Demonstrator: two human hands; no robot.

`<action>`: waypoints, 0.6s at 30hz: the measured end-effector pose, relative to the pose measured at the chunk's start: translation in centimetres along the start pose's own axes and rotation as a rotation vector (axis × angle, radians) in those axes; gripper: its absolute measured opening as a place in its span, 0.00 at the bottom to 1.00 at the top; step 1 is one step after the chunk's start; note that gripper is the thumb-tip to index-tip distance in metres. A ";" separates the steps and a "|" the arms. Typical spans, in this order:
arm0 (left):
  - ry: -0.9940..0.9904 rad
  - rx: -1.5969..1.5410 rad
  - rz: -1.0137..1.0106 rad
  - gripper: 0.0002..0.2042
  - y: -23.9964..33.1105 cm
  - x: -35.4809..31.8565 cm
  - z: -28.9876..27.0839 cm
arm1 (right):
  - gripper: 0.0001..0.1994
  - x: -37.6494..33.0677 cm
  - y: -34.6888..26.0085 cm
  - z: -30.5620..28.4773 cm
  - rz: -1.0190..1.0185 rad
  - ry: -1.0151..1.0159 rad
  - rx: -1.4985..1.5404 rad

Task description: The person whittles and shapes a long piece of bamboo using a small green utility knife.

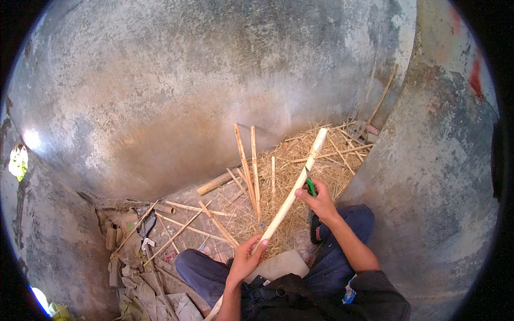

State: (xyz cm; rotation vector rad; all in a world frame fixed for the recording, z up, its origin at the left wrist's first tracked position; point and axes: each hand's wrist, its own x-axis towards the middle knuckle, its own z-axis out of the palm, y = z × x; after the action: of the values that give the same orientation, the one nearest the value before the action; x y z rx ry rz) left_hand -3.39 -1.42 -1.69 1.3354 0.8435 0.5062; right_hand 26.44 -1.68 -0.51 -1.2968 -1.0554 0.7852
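A long pale bamboo strip point(284, 211) slants from my lap up to the right. My left hand point(248, 259) is closed round its lower part, with the thumb along the top. In my right hand point(320, 202) is a green-handled utility knife point(311, 186). Its blade points up and lies at the right edge of the strip, above the middle; whether it touches is hard to tell. Beyond the knife, the strip's far end stands over a heap of straw-coloured shavings point(334, 176). The rear end of the strip passes under my left forearm.
Several split bamboo strips point(256, 176) lean or lie ahead and to the left. A thick bamboo pole point(217, 183) lies by the grey wall point(214, 96). Crumpled sacks point(147, 294) and debris fill the lower left. A pale plastic container point(281, 266) sits between my legs.
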 end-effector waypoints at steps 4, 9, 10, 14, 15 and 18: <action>-0.022 -0.010 -0.076 0.13 0.9 -0.3 -0.3 | 0.19 -0.2 -0.5 0.0 0.020 -0.026 0.108; 0.070 0.238 0.134 0.14 1.0 -0.4 0.1 | 0.18 -0.5 -0.9 0.1 0.058 -0.061 0.131; 0.088 0.257 0.131 0.14 1.0 -0.3 0.2 | 0.18 -0.5 -1.2 0.2 0.050 -0.056 0.095; 0.178 0.420 0.192 0.15 1.7 -0.1 0.3 | 0.17 -0.9 -0.2 0.4 -0.112 -0.042 -0.088; 0.211 0.428 0.195 0.16 2.0 -0.1 0.4 | 0.17 -1.1 -0.2 0.5 -0.163 -0.046 -0.177; 0.277 0.428 0.182 0.17 2.6 0.1 0.5 | 0.14 -2.1 -1.5 1.3 -0.306 -0.056 -0.432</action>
State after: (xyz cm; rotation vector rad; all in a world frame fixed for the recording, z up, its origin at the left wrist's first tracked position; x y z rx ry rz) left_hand -2.59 -1.15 0.83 1.7723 1.1057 0.6897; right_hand 24.38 -3.36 0.54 -1.4283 -1.4827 0.3733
